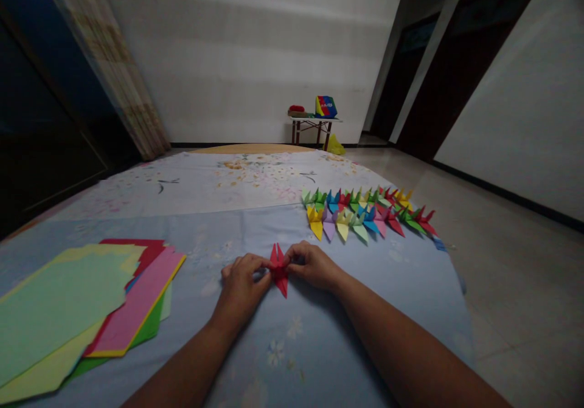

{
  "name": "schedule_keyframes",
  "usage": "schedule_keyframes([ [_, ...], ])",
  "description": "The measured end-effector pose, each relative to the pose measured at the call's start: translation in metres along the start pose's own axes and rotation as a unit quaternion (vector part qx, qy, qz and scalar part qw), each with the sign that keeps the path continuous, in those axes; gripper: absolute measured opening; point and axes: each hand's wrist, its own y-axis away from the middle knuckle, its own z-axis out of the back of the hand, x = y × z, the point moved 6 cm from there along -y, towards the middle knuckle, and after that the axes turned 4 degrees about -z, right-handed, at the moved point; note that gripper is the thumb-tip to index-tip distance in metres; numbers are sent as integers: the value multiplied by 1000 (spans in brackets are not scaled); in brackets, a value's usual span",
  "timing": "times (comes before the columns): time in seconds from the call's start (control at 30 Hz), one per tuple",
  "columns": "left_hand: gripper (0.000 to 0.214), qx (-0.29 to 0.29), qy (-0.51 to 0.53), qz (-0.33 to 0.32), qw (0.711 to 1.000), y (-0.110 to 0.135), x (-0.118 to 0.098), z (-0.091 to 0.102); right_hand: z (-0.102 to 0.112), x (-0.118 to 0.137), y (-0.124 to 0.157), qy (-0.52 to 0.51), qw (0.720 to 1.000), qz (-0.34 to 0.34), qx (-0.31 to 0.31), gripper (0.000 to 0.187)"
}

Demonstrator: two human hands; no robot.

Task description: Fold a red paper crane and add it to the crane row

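A red folded paper crane [280, 279] is at the middle of the table, between my two hands. Two narrow points of it stick up away from me and a wider point faces me. My left hand [244, 283] pinches its left side between thumb and fingers. On the opposite side, my right hand [312, 265] grips the paper with thumb and forefinger. The crane's side parts are partly covered by my fingertips. Rows of finished paper cranes [343, 223] in many colours stand beyond my right hand.
Stacks of coloured paper sheets [59, 304] lie at the left. A light blue flowered cloth [201, 371] covers the near table, whose rounded edge runs along the right. Against the far wall stands a small table [314, 120] bearing a colourful bag [325, 107].
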Motion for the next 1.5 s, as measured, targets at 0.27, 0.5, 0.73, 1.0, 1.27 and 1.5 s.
schedule_keyframes([
  [0.27, 11, 25, -57, -75, 995, 2, -5, -2, 1, 3, 0, 86, 994, 61, 26, 14],
  [0.5, 20, 37, -106, -140, 984, 8, -17, -2, 1, 8, 2, 116, 989, 86, 24, 21],
  [0.73, 23, 60, -131, -169, 975, 12, -26, -5, 1, 12, 4, 130, 989, 60, 24, 23],
  [1.0, 33, 57, -122, -168, 976, 16, -26, -5, -2, 7, 1, 137, 990, 30, 16, 19],
  [1.27, 30, 40, -103, -122, 986, 16, -24, -5, -2, 6, -2, 131, 991, 4, 28, 13],
  [1.5, 30, 49, -94, -116, 988, 16, -24, -8, -2, 7, -3, 130, 991, -7, 34, 10],
])
